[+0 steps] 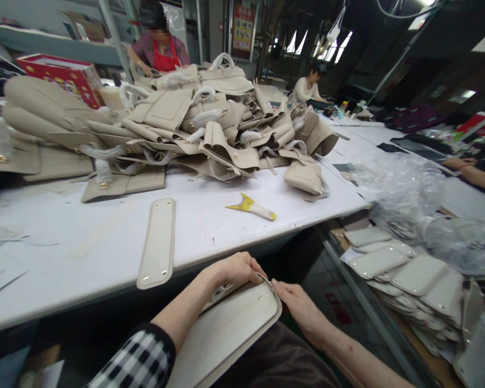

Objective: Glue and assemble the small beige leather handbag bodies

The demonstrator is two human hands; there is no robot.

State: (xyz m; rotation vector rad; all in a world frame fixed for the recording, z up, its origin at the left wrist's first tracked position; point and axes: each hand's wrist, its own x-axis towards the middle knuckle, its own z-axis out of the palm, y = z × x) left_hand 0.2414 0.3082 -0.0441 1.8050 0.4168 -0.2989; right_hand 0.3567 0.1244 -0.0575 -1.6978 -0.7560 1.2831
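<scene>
A cream oblong leather panel [230, 328] lies across my lap below the table's front edge. My left hand [236, 269] has its fingers curled over the panel's far rounded end. From the right, my right hand [297, 304] pinches the same end with its fingertips. A second cream panel [157, 242] with metal studs lies on the white table [84, 253] just beyond my left hand. A small tool [253, 207] with a yellow head and white handle rests further back on the table.
A big heap of beige bag pieces [194, 124] covers the table's far side. Stacked cream panels [404, 275] and clear plastic wrap [408, 188] lie at the right. A red box [60, 75] stands far left. Two other people [159, 48] work in the background.
</scene>
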